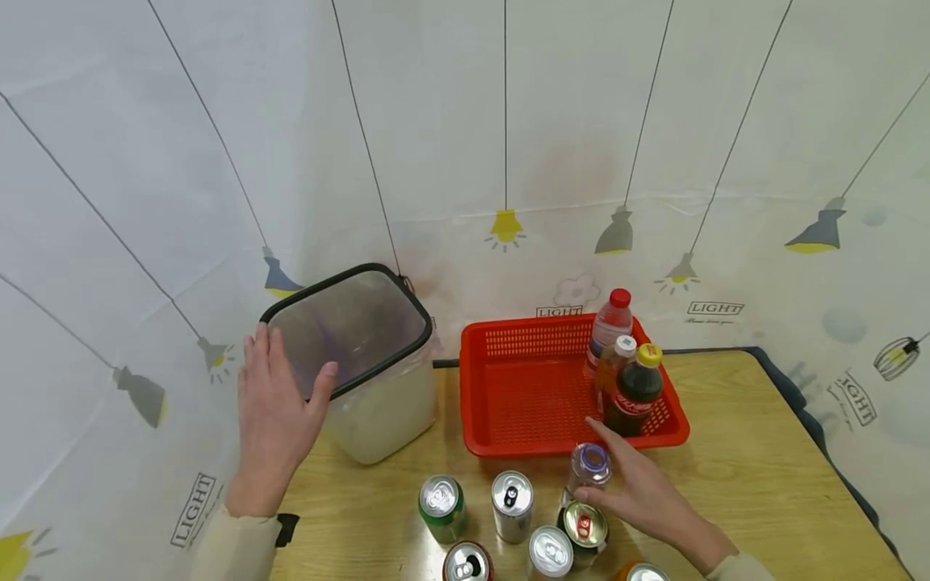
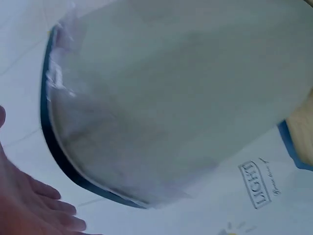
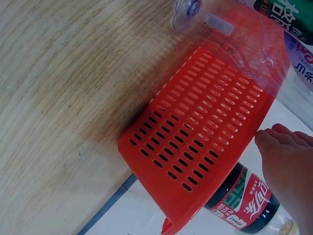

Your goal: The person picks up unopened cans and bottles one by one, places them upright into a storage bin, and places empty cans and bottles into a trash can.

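My left hand (image 1: 279, 403) is held with fingers straight beside the black rim of a translucent bin (image 1: 385, 411). In the left wrist view a gap shows between its fingers and the rim. Thumb and fingers spread, my right hand (image 1: 647, 488) hovers by a clear plastic bottle (image 1: 587, 468) with a purple top; whether they touch is hard to tell. The bottle stands in front of a red basket (image 1: 475, 444). Inside the basket's right end are a red-capped water bottle (image 1: 609, 327), a white-capped bottle (image 1: 609, 371) and a yellow-capped cola bottle (image 1: 635, 395).
Several drink cans stand at the table's near side, among them a green can (image 1: 443, 520), a silver can (image 1: 512, 508) and a dark can (image 1: 584, 528). A wall sheet (image 1: 465, 121) printed with lamps hangs behind the wooden table (image 1: 756, 452).
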{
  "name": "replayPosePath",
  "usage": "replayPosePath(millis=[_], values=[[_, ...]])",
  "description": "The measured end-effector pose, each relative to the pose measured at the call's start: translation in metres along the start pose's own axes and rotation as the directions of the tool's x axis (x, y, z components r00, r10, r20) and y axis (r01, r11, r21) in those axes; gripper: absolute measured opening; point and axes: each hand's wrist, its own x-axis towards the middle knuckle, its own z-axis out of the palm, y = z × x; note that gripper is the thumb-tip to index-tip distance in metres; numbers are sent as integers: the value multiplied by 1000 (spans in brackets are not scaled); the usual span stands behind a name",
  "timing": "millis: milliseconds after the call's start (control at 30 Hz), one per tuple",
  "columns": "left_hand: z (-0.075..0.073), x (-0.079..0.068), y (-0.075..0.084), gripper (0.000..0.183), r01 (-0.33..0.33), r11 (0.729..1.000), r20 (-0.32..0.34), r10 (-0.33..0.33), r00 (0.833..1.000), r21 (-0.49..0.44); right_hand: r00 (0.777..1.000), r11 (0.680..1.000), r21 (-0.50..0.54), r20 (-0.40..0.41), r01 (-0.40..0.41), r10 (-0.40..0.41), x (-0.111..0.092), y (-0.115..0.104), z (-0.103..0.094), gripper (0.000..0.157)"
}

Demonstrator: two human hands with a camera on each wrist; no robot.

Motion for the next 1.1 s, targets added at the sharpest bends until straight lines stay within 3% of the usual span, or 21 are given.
replayPosePath(millis=[33, 133, 200, 333, 533, 700, 900, 1100], values=[[-2, 0, -5, 96, 53, 998, 60, -54, 997, 23, 1000, 1000, 1, 0, 1, -1, 0, 0, 1, 96], [-5, -2, -16, 103, 154, 986, 202, -165, 965, 71, 1000, 1000, 3, 11, -1, 1, 2, 1, 3, 96], [-5, -4, -21, 104, 177, 981, 262, -193, 945, 86, 1000, 1000, -1, 18, 9, -9, 3, 1, 5, 95], [-4, -5, -25, 105, 181, 979, 327, -201, 923, 93, 998, 998, -21, 7, 56, -56, 5, 1, 10, 90], [-1, -5, -26, 106, 189, 977, 355, -212, 911, 98, 992, 992, -33, -36, 122, -123, 7, 1, 13, 73], [1, -4, -25, 106, 187, 977, 354, -211, 911, 100, 976, 979, 38, -101, 200, -195, 5, -2, 6, 63], [0, -5, -24, 108, 203, 973, 350, -229, 908, 109, 955, 965, 74, -177, 253, -237, 10, -19, -25, 66], [0, -5, -23, 108, 211, 970, 360, -241, 901, 120, 948, 971, 55, -238, 232, -213, 18, -43, -63, 66]])
